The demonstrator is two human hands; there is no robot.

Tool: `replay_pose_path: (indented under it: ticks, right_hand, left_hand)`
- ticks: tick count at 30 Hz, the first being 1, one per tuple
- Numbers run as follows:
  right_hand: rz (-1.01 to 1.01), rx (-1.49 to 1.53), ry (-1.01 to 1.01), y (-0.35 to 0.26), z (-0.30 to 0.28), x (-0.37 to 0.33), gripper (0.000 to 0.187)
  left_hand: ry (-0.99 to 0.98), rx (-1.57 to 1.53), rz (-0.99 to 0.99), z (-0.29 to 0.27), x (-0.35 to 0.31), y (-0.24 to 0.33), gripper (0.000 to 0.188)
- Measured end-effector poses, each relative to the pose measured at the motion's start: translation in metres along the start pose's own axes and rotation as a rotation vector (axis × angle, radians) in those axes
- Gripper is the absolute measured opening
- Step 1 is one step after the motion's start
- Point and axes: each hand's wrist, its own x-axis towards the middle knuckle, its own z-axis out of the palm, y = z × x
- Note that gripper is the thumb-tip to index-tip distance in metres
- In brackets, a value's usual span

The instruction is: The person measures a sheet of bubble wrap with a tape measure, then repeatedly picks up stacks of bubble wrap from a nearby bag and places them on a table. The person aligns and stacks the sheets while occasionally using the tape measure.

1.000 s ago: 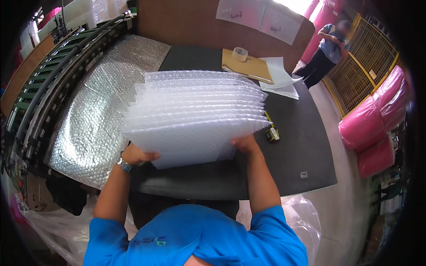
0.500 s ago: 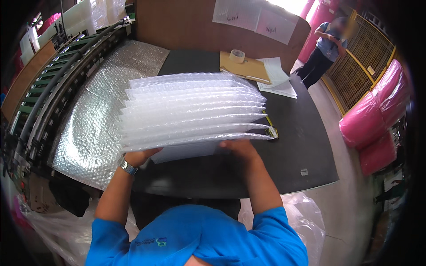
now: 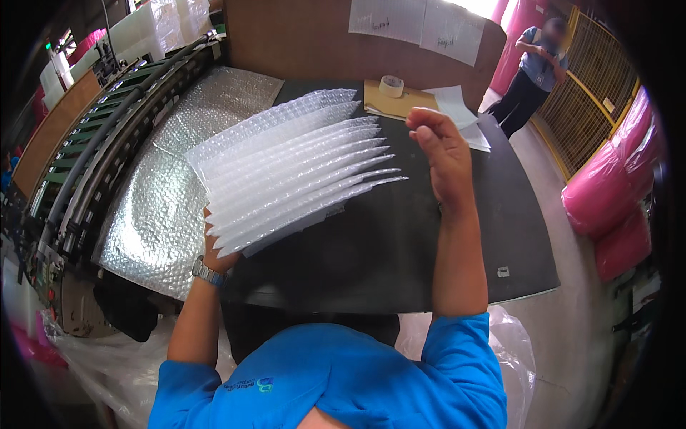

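A fanned stack of clear bubble wrap sheets (image 3: 286, 168) is tilted over the dark tabletop, its right end higher than its left. My left hand (image 3: 219, 247), with a metal watch at the wrist, grips the stack at its lower left edge; most of its fingers are hidden behind the sheets. Off to the right and apart from the stack, my right hand (image 3: 444, 154) is raised over the table with fingers loosely curled and the thumb apart. Nothing shows between them.
A tape roll (image 3: 391, 86) sits on a brown folder (image 3: 404, 104) beside white papers (image 3: 457, 107). Silvery bubble sheeting (image 3: 153, 214) covers the table's left side, next to a roller conveyor (image 3: 93, 146). A person (image 3: 532, 75) stands beyond, near yellow fencing (image 3: 589, 93) and pink rolls (image 3: 607, 186).
My right hand has let go of the stack's front edge and risen to the right. The stack has shifted left and turned, its right end swinging away from me, still in my left hand.
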Motion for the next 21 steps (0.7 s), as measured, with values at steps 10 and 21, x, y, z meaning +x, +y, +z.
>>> replay_pose_path:
  ticks: [10, 21]
  right_hand:
    - [0.422, 0.326, -0.069, 0.053, 0.018, -0.033, 0.025]
    - [0.205, 0.275, 0.064, 0.018, 0.003, 0.007, 0.026]
  left_hand:
    - [-0.111, -0.369, -0.337, -0.029, 0.01, 0.051, 0.026]
    - [0.38, -1.079, -0.355, -0.082, 0.067, 0.025, 0.048]
